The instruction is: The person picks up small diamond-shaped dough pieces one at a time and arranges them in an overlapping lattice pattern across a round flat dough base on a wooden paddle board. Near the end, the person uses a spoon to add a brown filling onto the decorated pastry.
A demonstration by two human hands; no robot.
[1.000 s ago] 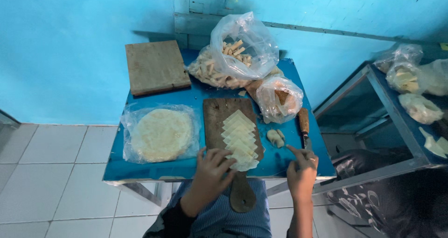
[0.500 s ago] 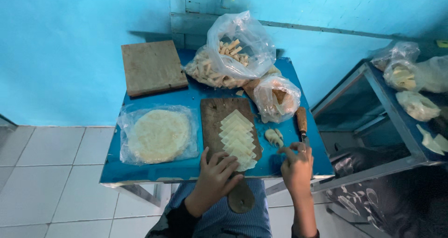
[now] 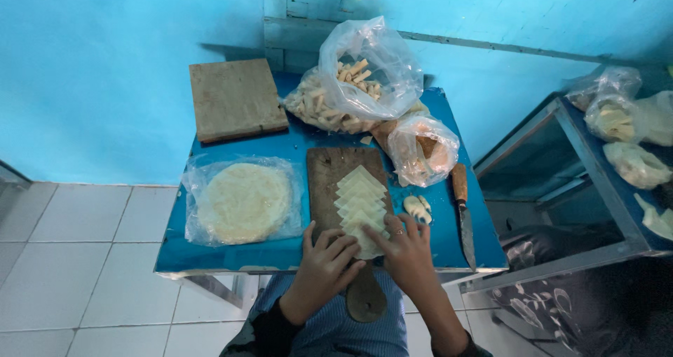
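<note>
While both hands (image 3: 324, 257) (image 3: 405, 248), fingers spread flat and gripping nothing, press the cut dough squares (image 3: 359, 201) on the paddle board (image 3: 329, 178) at the bench's near edge, the round sheet (image 3: 243, 203) lies uncut and the knife (image 3: 463, 213) idle.

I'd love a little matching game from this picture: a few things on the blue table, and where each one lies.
Things:
1. knife
2. round flat dough
3. bare wooden board
4. pale triangles

Places:
A. far left corner of the table
B. on the paddle board, by both hands
C. right edge of the table
D. in clear plastic, left side

Pairs: 1-C, 2-D, 3-A, 4-B
</note>
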